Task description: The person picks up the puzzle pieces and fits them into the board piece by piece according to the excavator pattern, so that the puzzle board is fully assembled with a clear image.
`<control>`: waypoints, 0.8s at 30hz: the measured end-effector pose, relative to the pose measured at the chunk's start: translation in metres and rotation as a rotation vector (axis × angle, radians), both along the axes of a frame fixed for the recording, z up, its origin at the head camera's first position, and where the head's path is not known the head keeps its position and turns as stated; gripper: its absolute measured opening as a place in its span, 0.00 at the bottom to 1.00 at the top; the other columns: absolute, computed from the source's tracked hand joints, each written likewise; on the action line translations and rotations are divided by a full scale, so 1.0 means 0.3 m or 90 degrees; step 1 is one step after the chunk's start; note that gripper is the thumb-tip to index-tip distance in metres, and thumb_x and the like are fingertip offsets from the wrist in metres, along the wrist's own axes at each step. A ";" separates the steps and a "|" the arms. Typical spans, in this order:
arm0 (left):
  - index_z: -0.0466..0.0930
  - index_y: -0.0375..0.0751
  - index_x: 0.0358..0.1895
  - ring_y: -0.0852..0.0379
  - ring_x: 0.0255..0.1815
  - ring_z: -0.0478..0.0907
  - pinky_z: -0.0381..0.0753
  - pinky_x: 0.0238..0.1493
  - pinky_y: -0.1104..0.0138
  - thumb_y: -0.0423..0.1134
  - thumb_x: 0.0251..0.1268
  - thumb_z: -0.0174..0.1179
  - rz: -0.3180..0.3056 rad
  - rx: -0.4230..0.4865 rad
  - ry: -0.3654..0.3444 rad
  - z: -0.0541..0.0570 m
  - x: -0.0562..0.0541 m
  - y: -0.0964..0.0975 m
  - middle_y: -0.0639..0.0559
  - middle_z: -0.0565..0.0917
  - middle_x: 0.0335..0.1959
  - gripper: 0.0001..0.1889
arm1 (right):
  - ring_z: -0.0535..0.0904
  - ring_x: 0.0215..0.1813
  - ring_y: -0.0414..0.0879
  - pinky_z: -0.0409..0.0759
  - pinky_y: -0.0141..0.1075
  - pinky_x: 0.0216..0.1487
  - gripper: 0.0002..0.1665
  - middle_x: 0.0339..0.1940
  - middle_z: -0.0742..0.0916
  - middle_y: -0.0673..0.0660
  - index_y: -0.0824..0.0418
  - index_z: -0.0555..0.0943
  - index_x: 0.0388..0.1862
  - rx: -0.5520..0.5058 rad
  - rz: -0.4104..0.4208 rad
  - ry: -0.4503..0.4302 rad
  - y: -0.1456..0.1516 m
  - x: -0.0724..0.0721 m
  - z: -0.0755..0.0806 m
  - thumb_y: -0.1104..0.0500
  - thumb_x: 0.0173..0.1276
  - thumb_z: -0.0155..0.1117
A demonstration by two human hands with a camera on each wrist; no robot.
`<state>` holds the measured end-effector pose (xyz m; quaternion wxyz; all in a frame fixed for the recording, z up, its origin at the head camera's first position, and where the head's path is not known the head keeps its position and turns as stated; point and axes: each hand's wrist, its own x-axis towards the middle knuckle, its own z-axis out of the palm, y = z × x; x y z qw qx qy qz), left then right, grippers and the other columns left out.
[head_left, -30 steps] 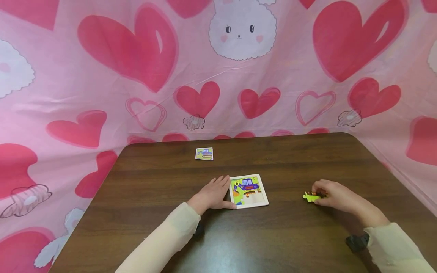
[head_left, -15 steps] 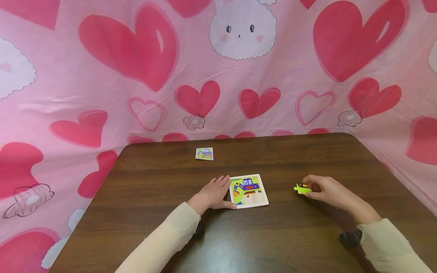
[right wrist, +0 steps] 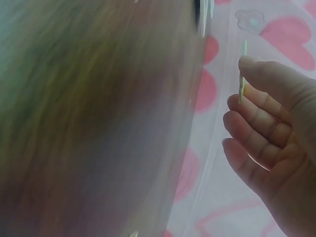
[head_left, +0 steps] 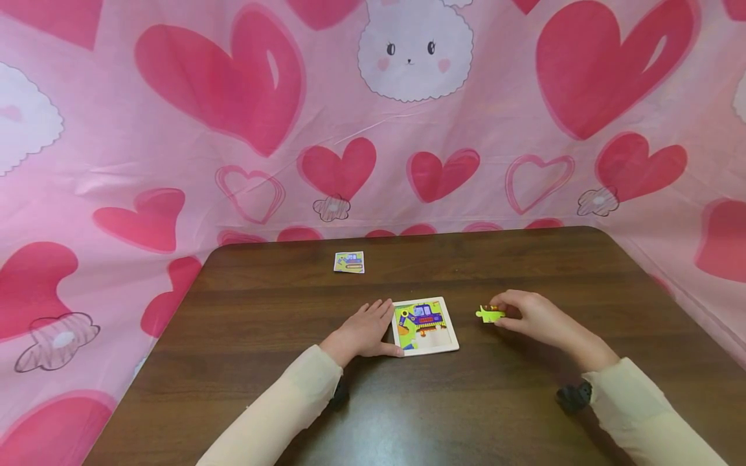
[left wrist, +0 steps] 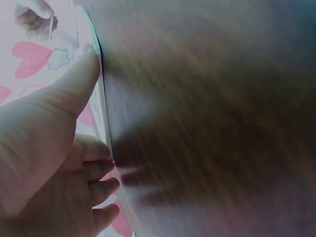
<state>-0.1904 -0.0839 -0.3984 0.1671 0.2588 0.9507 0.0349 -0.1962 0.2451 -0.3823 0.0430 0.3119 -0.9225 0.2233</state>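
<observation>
My left hand (head_left: 362,331) lies on the table with straight fingers, its thumb and fingertips touching the left edge of a white-framed puzzle board (head_left: 452,345). Pieces in the board form a blue and yellow digger picture; its lower right part shows bare white backing. To the right of the board, my right hand (head_left: 539,318) pinches a lime-green puzzle piece (head_left: 491,317) with some brown and red on its upper edge. In the right wrist view the puzzle piece (right wrist: 242,74) appears edge-on between thumb and fingers, raised off the table.
A small picture card (head_left: 349,262) with a similar digger lies farther back on the brown wooden table (head_left: 280,285). Behind and beside the table hangs a pink cloth (head_left: 402,123) printed with hearts.
My right hand has moved left with the puzzle piece, bringing it closer to the board. My left hand and the board have stayed in place.
</observation>
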 end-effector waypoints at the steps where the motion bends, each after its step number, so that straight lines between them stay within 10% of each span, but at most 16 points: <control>1: 0.50 0.37 0.71 0.50 0.71 0.46 0.47 0.68 0.57 0.66 0.52 0.56 0.000 0.001 0.000 0.000 0.000 0.000 0.46 0.51 0.72 0.50 | 0.73 0.30 0.39 0.76 0.35 0.31 0.15 0.30 0.80 0.45 0.61 0.81 0.38 0.003 0.005 0.000 -0.010 -0.003 0.000 0.62 0.51 0.73; 24: 0.50 0.37 0.71 0.49 0.71 0.46 0.47 0.67 0.57 0.66 0.52 0.56 -0.002 0.008 -0.003 0.001 -0.005 -0.003 0.46 0.51 0.72 0.50 | 0.72 0.32 0.40 0.76 0.33 0.35 0.18 0.34 0.80 0.45 0.60 0.82 0.43 0.058 0.130 -0.029 -0.246 0.002 -0.012 0.55 0.54 0.71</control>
